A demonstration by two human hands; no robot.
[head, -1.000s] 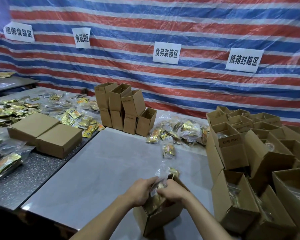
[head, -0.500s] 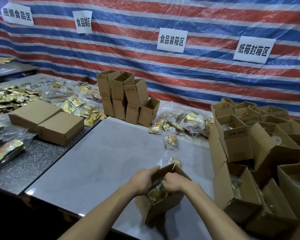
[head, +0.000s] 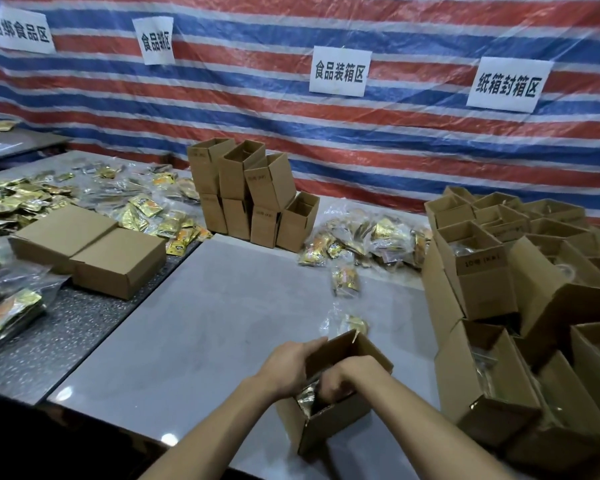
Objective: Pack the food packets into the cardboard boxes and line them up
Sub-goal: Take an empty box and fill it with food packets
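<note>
Left hand [head: 288, 367] grips box [head: 329, 422] wall — right hand [head: 347, 379] curled inside on packet [head: 307, 398], grip unclear

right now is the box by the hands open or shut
Open: the box has its top flaps up and the right hand reaches inside.

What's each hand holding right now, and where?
Left hand holds the open box by its left wall's top edge. Right hand is inside the box on the packets; whether it grips one cannot be told.
</note>
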